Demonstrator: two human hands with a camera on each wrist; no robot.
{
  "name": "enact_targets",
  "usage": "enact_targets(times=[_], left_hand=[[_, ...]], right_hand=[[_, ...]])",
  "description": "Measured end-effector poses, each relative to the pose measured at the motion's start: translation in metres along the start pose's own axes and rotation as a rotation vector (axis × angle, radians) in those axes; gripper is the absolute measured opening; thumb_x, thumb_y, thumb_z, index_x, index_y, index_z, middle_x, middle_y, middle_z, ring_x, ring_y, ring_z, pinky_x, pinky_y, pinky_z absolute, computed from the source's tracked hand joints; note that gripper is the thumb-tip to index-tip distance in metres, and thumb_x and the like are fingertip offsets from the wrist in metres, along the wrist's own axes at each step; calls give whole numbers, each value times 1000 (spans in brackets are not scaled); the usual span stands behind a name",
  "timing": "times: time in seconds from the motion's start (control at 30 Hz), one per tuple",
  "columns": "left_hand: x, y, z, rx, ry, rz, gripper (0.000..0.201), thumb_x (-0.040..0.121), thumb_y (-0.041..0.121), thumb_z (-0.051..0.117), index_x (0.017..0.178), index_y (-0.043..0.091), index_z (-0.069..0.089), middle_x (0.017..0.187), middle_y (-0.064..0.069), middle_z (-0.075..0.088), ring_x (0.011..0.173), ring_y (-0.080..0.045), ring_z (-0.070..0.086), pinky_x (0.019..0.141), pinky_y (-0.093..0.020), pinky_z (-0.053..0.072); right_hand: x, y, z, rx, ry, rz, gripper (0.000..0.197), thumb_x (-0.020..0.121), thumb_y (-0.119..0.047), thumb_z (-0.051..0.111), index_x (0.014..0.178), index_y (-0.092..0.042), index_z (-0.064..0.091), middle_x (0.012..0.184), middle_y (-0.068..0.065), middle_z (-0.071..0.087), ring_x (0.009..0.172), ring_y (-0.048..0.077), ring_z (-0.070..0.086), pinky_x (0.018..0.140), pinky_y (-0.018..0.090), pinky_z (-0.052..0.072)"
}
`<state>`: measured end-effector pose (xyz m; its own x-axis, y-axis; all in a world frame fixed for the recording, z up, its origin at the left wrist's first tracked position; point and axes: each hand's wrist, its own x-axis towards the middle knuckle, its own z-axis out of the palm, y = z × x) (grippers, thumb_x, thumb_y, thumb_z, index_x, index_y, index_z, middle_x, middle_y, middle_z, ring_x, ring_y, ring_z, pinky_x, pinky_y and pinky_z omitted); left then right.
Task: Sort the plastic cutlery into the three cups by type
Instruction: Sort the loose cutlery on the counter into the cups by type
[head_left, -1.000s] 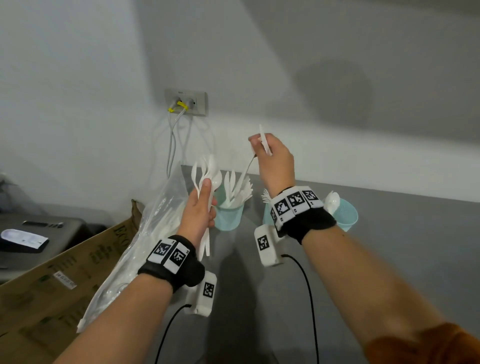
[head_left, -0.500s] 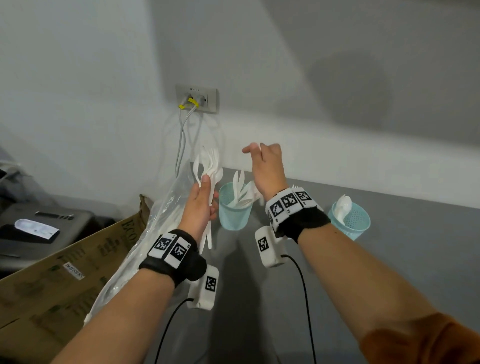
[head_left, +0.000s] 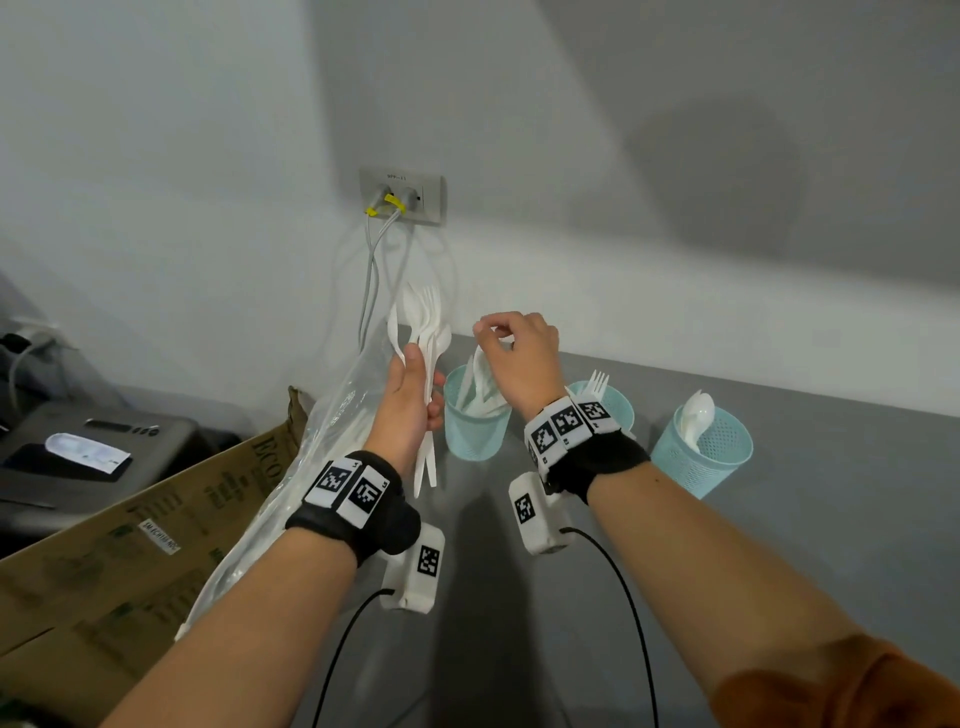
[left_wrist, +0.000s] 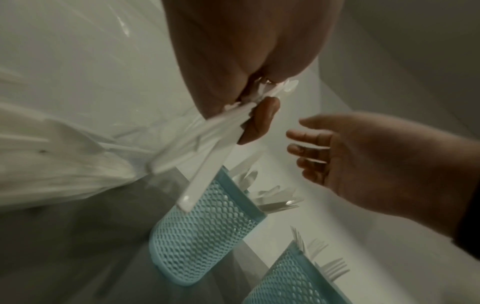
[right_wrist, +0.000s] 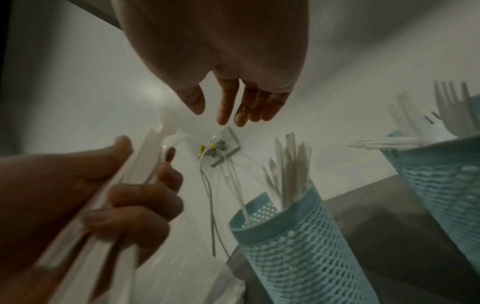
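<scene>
Cutlery of white plastic (head_left: 427, 364) stands bunched in the left hand (head_left: 408, 402), whose fingers (right_wrist: 135, 201) are curled tight round the handles; fork tines and spoon bowls fan out above the fist and the handle ends hang below it. The bundle is held upright just left of the leftmost cup (head_left: 470, 426), above the grey worktop (head_left: 810, 545). In the left wrist view one handle end reaches down in front of that cup's rim.

The right hand (head_left: 519, 358) hovers over the leftmost cup with its fingers (right_wrist: 226, 102) loosely bent and apart, holding nothing; the right wrist view shows thumb and fingertips pointing down with a gap between them.

Three pale blue mesh cups stand in a row on the worktop near the wall. The leftmost cup holds flat white pieces that lean to one side; they look like knives, though the blur leaves that uncertain. The middle cup (head_left: 618, 410), partly hidden behind the right wrist, holds forks (head_left: 597, 382) with the tines up. The rightmost cup (head_left: 706, 457) stands apart from the other two and holds spoons (head_left: 698, 415).

A clear plastic bag (head_left: 291, 483) with more white cutlery inside lies to the left of the left hand, resting against a brown cardboard box (head_left: 130, 545). On the wall above, a socket plate (head_left: 402, 195) has grey cables with yellow tags running down behind the bag.
</scene>
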<state>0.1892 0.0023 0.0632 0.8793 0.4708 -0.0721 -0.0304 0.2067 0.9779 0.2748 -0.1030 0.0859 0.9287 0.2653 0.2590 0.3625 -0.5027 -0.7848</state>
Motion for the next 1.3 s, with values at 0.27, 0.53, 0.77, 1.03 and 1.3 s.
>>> enact_targets(times=[0.27, 0.53, 0.77, 1.03, 1.3], left_hand=[[-1, -3, 10, 155, -108, 65, 31, 100, 46, 33, 120, 25, 44, 85, 4, 48, 57, -6, 39, 52, -19, 37], [-7, -7, 14, 146, -116, 118, 30, 100, 39, 39, 124, 23, 47, 88, 2, 59, 54, -6, 46, 50, -21, 40], [-3, -6, 9, 198, -55, 129, 28, 101, 32, 40, 126, 19, 44, 87, 1, 56, 63, -8, 57, 56, -23, 50], [-4, -7, 1, 96, -1, 102, 24, 101, 33, 40, 120, 19, 44, 72, 6, 44, 46, -3, 37, 44, -15, 37], [-8, -7, 3, 17, -170, 80, 18, 101, 33, 40, 108, 23, 52, 74, -1, 50, 44, -5, 32, 41, -16, 28]], right_hand=[[-23, -15, -6, 316, -83, 99, 26, 85, -41, 65, 79, -16, 68, 76, -6, 67, 69, 2, 57, 68, 14, 42], [-26, -13, -18, 343, -41, 127, 12, 86, -24, 66, 75, -18, 64, 68, -2, 70, 54, 4, 58, 65, 25, 50], [-16, -27, -44, 298, 96, 69, 12, 83, -23, 64, 73, -21, 58, 77, 3, 71, 64, 14, 63, 66, 30, 55], [-8, -27, -55, 68, 326, -62, 13, 92, -30, 52, 86, -20, 49, 81, -10, 62, 62, 14, 56, 62, 30, 45], [-19, 28, -20, -414, 29, -8, 22, 87, -43, 58, 90, -29, 75, 105, -2, 56, 102, 21, 40, 88, 30, 36]])
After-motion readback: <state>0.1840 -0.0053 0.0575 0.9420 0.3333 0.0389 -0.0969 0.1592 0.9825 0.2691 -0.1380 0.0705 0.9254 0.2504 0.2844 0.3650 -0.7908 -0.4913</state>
